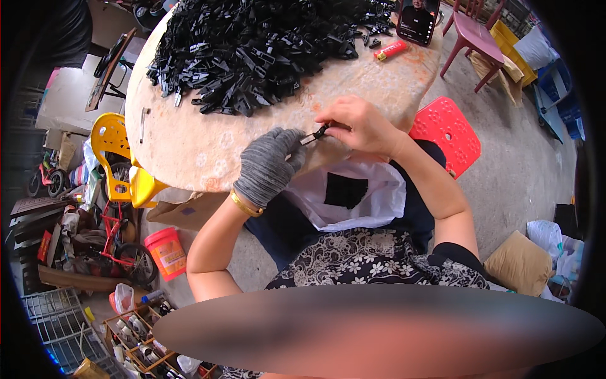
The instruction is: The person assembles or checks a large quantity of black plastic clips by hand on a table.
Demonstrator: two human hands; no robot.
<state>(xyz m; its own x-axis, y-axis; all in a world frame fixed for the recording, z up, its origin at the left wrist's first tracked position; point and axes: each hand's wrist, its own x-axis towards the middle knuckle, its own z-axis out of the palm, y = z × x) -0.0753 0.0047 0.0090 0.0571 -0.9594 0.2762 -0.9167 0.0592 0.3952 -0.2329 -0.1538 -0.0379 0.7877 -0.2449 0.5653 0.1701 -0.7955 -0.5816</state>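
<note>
Bare fingers [339,114] of the right hand [366,123] pinch closed on the dark end of a small black piece [320,132], while the grey-gloved left hand [268,161] closes on its pale, metallic-looking end. A loose pinch or the glove's thick knit could let it slip into the white bag [386,196] on the lap. Slim and partly shiny, the piece sits above the near edge of the worktop [183,142], apart from a heap of black parts [240,57].

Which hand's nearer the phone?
Right. The right hand is below and left of the phone in the picture; the gloved left hand is farther down and left.
</note>
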